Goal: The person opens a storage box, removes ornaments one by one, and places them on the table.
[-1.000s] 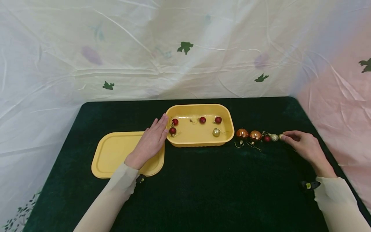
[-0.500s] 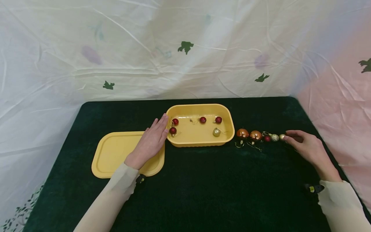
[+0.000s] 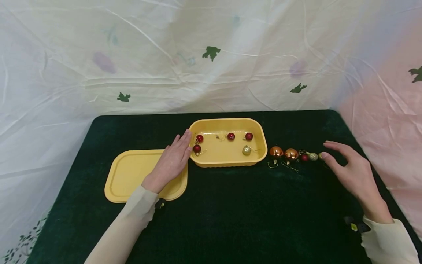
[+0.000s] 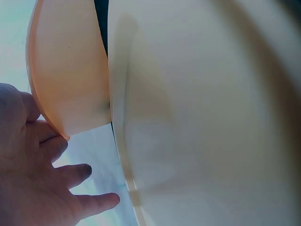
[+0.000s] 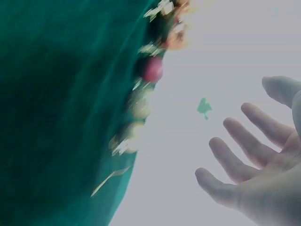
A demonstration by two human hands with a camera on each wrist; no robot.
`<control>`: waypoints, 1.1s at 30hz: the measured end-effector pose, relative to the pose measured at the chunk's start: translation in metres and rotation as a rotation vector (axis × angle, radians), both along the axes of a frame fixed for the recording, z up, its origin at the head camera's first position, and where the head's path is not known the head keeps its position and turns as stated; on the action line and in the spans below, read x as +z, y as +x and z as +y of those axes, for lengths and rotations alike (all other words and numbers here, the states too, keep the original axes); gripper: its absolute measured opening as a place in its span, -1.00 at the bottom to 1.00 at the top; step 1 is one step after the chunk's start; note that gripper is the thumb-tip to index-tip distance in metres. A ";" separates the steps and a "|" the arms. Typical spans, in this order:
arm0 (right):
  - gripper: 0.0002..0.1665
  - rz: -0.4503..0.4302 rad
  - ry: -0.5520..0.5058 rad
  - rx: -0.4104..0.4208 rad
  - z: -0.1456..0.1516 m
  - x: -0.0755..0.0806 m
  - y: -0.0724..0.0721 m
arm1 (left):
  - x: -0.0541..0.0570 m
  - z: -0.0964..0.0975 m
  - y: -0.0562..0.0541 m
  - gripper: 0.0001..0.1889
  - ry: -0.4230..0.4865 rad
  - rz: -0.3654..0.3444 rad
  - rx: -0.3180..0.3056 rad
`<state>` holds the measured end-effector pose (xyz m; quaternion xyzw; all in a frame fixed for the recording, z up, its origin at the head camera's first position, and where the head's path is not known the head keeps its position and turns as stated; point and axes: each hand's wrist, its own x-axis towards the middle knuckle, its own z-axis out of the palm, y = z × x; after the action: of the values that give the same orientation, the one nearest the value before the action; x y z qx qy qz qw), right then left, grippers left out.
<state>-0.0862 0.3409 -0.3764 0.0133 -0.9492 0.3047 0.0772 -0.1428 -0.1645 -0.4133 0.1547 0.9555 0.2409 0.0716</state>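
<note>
My left hand (image 3: 171, 161) lies over the yellow lid (image 3: 128, 176), its straight fingers against the left end of the yellow box (image 3: 227, 164). In the left wrist view, fingertips touch the box wall (image 4: 70, 61). Inside the box are several small red bauble ornaments (image 3: 230, 136) and a gold one (image 3: 246, 150). To its right runs a row of baubles: two shiny copper ones (image 3: 291, 154), a small red one (image 3: 304, 157), a glittery gold one (image 3: 313, 157) and a gold end bauble (image 3: 321, 156). Beside that end, my right hand (image 3: 354, 172) holds nothing, fingers and thumb spread.
A dark green cloth (image 3: 237, 212) covers the table. Behind it hangs a pale curtain (image 3: 165, 66) with green leaf-like shapes. Thin gold hanging loops (image 3: 289, 167) stick out from the baubles toward the front.
My right hand has let go of the gold end bauble, spread its fingers and drawn back slightly toward the front right. The left hand and the box have stayed in place.
</note>
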 end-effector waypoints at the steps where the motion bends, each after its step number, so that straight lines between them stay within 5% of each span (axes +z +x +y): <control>1: -0.44 0.023 -0.008 0.006 -0.006 0.002 0.001 | 0.000 0.000 0.000 -0.36 -0.001 -0.001 -0.001; 13: -0.51 0.287 -0.092 0.205 -0.086 0.014 -0.006 | 0.000 0.000 0.000 -0.37 0.006 0.005 0.006; 33: -0.58 0.223 -0.197 0.516 -0.193 0.004 -0.043 | 0.006 0.000 0.001 -0.37 0.028 -0.028 0.009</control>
<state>-0.1294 0.1477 -0.3723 0.2801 -0.8660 0.4015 0.1019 -0.1422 -0.1649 -0.4076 0.1483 0.9516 0.2567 0.0815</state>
